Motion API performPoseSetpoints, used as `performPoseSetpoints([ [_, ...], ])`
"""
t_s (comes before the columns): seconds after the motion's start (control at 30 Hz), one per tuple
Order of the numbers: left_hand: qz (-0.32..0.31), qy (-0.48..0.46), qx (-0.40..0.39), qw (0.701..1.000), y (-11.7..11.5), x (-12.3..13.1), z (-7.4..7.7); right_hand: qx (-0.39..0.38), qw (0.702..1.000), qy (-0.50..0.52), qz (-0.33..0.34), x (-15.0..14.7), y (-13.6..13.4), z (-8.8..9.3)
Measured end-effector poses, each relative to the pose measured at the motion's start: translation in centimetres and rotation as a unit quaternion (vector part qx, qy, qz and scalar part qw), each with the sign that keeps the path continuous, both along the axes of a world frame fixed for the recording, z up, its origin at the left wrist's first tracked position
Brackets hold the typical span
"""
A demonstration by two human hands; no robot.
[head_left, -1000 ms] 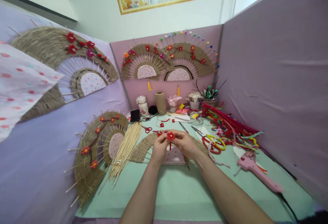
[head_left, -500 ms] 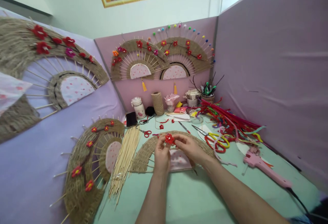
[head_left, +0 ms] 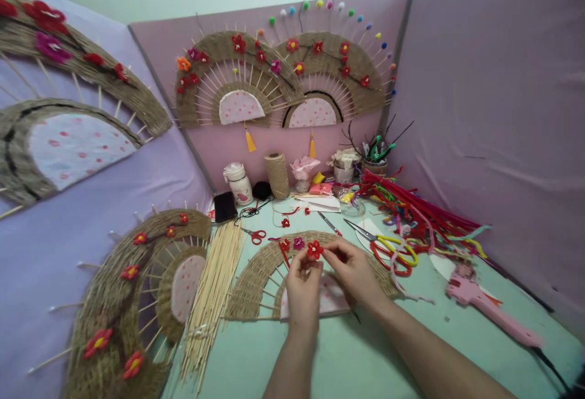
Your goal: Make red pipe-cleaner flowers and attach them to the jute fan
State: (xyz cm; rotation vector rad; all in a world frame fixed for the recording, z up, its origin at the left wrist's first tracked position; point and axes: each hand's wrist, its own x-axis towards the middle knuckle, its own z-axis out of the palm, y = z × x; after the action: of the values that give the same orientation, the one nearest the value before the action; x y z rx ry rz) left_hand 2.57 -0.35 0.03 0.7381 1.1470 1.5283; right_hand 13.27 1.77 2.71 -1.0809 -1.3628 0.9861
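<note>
A small red flower with a pale centre (head_left: pixel 315 250) is held up over the twine-woven fan (head_left: pixel 251 283) lying on the table. My left hand (head_left: pixel 303 289) pinches the flower from below and the left. On its right side, the closed fingertips of my right hand (head_left: pixel 353 270) touch a petal. Behind my hands, a purple flower (head_left: pixel 298 243) and a red flower (head_left: pixel 285 245) show at the fan's upper edge. My hands hide part of the fan's spotted half-round centre (head_left: pixel 333 295).
Bamboo sticks (head_left: pixel 214 289) lie left of the fan, beside small red scissors (head_left: pixel 256 236). Larger scissors (head_left: pixel 393 250), a pink glue gun (head_left: pixel 493 307) and a heap of pipe cleaners (head_left: pixel 425 210) are on the right. A twine spool (head_left: pixel 276 176) stands at the back.
My view has tipped downward and come nearer. Both hands still hold the red flower, now slightly further right over the fan, and the purple flower behind them has come into view.
</note>
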Motion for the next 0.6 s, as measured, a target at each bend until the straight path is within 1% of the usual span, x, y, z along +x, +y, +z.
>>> performPoseSetpoints([
  [0.1,0.001,-0.052,-0.025,0.998,-0.6,0.4,-0.1,0.053,0.998,-0.036,-0.016,0.1,-0.1,0.1],
  [0.27,-0.004,-0.157,-0.087,0.984,-1.1,0.7,-0.1,0.077,0.991,-0.097,-0.045,0.5,0.2,-0.2],
  [0.33,-0.008,-0.198,-0.100,0.975,-1.2,0.8,0.1,0.093,0.986,-0.122,-0.059,0.6,0.4,-0.3],
  [0.4,-0.027,-0.234,-0.107,0.966,-1.3,1.1,0.4,0.115,0.980,-0.146,-0.063,0.8,0.5,-0.4],
  [0.5,-0.050,-0.259,-0.101,0.959,-1.5,1.4,1.1,0.130,0.975,-0.175,-0.051,1.0,0.7,-0.4],
  [0.6,-0.059,-0.250,-0.081,0.963,-1.6,1.4,1.7,0.109,0.977,-0.183,-0.024,1.2,1.0,-0.4],
])
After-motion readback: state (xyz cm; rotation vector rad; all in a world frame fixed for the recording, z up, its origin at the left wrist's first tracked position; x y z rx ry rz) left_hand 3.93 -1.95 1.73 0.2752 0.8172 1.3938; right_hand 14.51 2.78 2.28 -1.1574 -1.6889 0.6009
